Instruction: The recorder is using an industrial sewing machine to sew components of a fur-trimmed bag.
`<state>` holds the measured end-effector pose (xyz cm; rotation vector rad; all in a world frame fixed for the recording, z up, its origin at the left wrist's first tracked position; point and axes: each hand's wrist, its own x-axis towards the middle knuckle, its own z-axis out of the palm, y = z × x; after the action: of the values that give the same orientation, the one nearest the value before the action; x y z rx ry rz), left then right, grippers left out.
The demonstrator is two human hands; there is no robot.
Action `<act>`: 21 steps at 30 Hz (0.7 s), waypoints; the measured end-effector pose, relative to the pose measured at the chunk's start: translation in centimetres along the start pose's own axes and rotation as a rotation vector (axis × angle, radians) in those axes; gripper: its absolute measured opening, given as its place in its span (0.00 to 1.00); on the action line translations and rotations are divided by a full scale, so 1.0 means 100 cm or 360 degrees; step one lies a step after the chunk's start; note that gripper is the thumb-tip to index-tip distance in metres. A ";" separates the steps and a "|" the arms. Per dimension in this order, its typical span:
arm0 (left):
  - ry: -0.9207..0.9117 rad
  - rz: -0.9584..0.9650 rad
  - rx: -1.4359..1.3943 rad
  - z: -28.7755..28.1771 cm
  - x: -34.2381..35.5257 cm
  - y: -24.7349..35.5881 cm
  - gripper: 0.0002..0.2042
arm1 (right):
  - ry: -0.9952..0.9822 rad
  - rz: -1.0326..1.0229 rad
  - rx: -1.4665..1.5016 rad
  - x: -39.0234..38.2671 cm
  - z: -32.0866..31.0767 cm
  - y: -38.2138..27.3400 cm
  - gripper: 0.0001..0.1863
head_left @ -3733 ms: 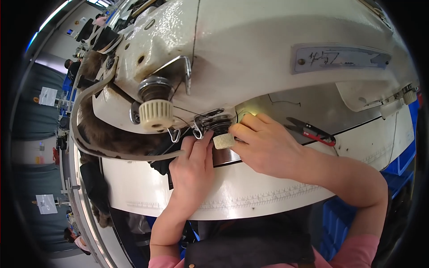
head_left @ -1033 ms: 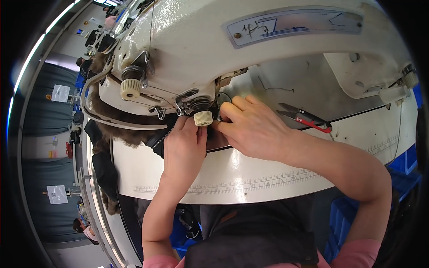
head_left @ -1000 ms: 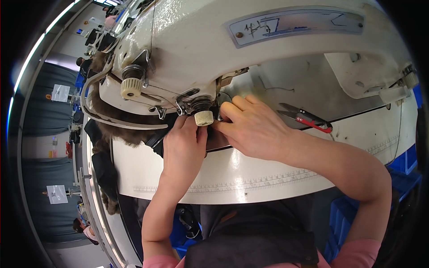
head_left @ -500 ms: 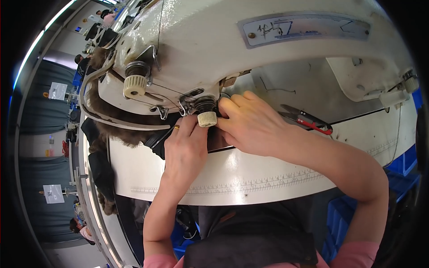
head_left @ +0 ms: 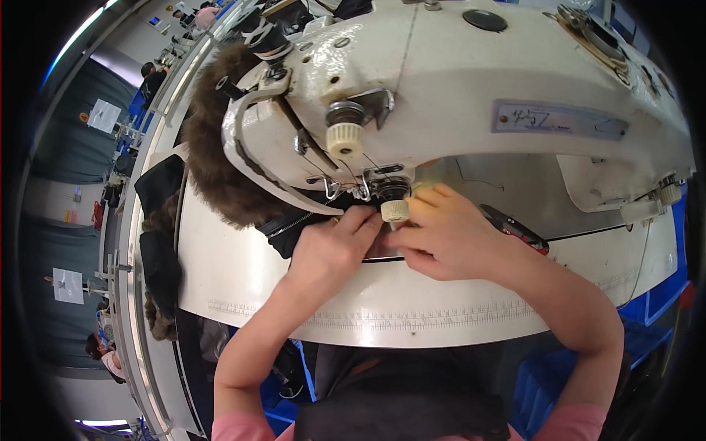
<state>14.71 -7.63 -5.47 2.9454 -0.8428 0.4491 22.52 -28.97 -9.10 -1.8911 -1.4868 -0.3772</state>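
A pale industrial sewing machine [head_left: 448, 88] stands over the white table. My left hand [head_left: 331, 250] is closed with its fingers together on black fabric [head_left: 288, 239] that has a zipper along it, its fingertips close to the needle area. Brown fur [head_left: 213, 147] joins this piece and runs behind the machine head. Just right of the ribbed tension knob [head_left: 395, 212], my right hand [head_left: 460, 235] has its fingers bent and drawn in. The knob and the blurred fingertips hide what they may grip.
Thread snips [head_left: 515, 228] with a red handle lie right of my right hand. A ruler scale [head_left: 412, 322] runs along the table's front edge. More black fabric [head_left: 162, 257] hangs at the left edge. Blue crates [head_left: 540, 386] stand below, and other people sit far left.
The view has shifted, so machine and hands appear further right and more of the machine's top shows. Both hands stay by the needle area; my right fingertips sit slightly lower beside the knob.
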 end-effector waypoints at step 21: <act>0.0243 -0.0110 0.0251 0.025 -0.010 0.025 0.18 | -0.0030 0.0173 -0.0499 -0.002 0.004 0.006 0.07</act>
<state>13.30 -9.53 -8.21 3.0198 -0.7176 0.7578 22.94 -28.90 -9.65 -2.2141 -1.3927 -0.5700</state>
